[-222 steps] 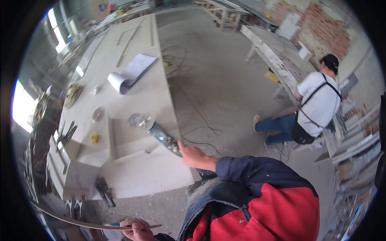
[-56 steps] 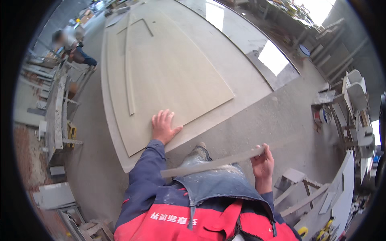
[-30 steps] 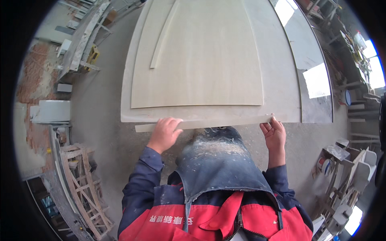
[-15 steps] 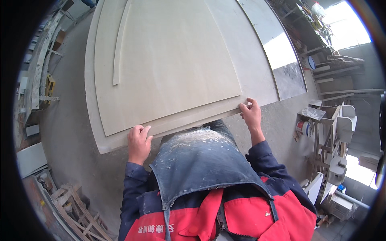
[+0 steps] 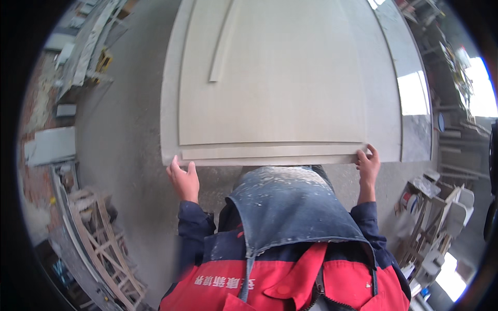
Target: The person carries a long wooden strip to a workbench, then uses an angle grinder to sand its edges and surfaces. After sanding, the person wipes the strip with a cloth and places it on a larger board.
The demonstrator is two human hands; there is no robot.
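Note:
A narrow pale board strip (image 5: pixel 270 152) lies along the near edge of a large worktable (image 5: pixel 170 103). Just beyond it, a wide pale flat panel (image 5: pixel 280 93) rests on the tabletop, with a thin gap between the two. My left hand (image 5: pixel 185 180) is at the strip's left end, thumb and fingers apart by the table edge, not closed round anything. At the opposite end, my right hand (image 5: pixel 368 168) has its thumb and bent fingers on the strip's tip. A second slim strip (image 5: pixel 223 44) lies on top of the panel, left of its middle.
Along the table's right side runs a glossy dark sheet (image 5: pixel 414 103). Wooden frames (image 5: pixel 106 233) stand on the floor at left, below a bench (image 5: pixel 93 46). White cut parts and a rack (image 5: pixel 441 212) stand at right. My denim apron (image 5: pixel 295 207) is dusty, close to the table edge.
My view has turned, so the table sits further right and straighter. My left hand's fingers have spread from their earlier pinch. My right hand remains at the strip's right end.

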